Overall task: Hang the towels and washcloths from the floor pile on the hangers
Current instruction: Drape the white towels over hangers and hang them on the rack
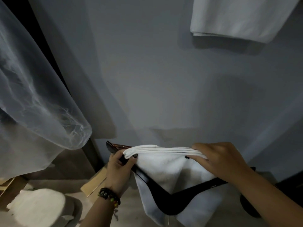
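While hands [219,159] drape towel [164,166], sheer curtain [36,89] left, hung towel [237,17] above

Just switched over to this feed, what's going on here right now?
A person is draping a white towel over a dark hanger. The left hand grips one end of the hanger and the towel's corner, while the right hand pinches the folded edge on the other side. Another towel already hangs above, and a white pile waits on the floor.

White towel [165,163] over dark hanger [170,200]
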